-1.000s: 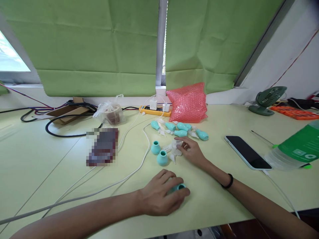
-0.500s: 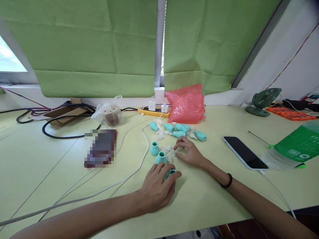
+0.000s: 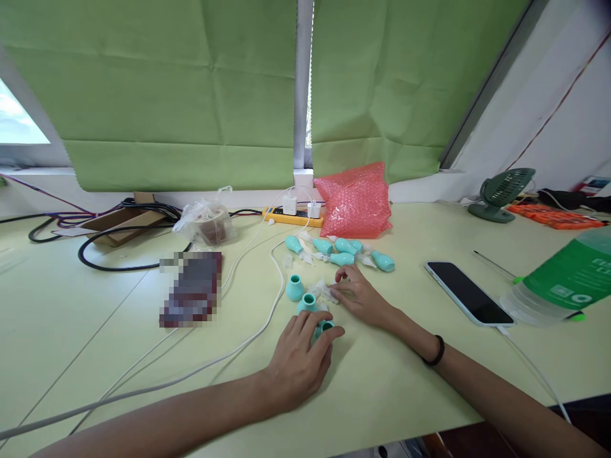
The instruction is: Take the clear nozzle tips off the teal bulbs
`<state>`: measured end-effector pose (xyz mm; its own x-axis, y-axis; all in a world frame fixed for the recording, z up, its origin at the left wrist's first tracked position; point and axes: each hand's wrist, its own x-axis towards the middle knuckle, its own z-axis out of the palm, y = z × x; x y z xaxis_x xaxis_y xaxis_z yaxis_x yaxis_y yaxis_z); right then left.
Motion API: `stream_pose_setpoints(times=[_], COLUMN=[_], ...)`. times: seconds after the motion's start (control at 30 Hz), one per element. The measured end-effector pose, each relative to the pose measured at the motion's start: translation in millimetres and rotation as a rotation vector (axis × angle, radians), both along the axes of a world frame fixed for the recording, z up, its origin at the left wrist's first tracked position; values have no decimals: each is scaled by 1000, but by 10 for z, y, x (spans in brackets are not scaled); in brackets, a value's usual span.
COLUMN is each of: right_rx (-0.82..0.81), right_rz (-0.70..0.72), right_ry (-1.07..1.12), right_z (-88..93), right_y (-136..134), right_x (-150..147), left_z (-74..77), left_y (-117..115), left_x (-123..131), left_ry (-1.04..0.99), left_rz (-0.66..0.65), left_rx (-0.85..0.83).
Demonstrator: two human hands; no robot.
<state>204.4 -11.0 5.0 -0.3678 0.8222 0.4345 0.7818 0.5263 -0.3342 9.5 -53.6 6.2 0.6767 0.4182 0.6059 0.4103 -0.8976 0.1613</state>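
Note:
My left hand (image 3: 301, 356) curls round a teal rubber bulb (image 3: 326, 328), whose dark open mouth faces up between thumb and fingers. Behind it two more teal bulbs stand upright with open mouths, one nearer (image 3: 308, 303) and one farther (image 3: 294, 290). My right hand (image 3: 358, 292) reaches in from the right, its fingertips closed at a small heap of clear plastic pieces (image 3: 321, 290); the exact shape of the piece at its fingers is hard to make out. Beyond the hands lie several teal bulbs with clear tips fitted (image 3: 342, 258).
A pink bubble-wrap bag (image 3: 356, 202) and a yellow power strip (image 3: 293, 217) are at the back. White cables (image 3: 260, 327) cross the left side. At right are a phone (image 3: 465, 292), a bottle with a green label (image 3: 568, 280) and a small fan (image 3: 503, 194).
My right hand has drawn slightly left, and the clear pieces by its fingertips are bunched closer together. My left hand stays round the teal bulb. The view has shifted a little.

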Motion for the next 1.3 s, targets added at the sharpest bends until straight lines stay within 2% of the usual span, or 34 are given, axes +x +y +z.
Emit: stream_pose_setpoints(times=[0.3, 0.53, 0.8, 1.03, 1.2, 1.3], right_rx=[-33, 33, 67, 55, 6, -86], right_rz=[52, 39, -99, -66, 26, 125], right_ry=[103, 132, 52, 158, -41, -193], right_z=[-38, -66, -65, 6, 117, 191], right_y=[15, 13, 25, -21, 24, 124], right_x=[43, 2, 11, -50, -133, -167], left_z=[-2, -1, 3, -5, -1, 6], left_y=[-5, -7, -23, -12, -11, -15], left_x=[8, 4, -10, -16, -20, -24], left_ry=[-35, -48, -45, -41, -28, 9], left_rz=[12, 8, -32, -47, -41, -48], left_rx=[-8, 10, -5, -36, -36, -41])
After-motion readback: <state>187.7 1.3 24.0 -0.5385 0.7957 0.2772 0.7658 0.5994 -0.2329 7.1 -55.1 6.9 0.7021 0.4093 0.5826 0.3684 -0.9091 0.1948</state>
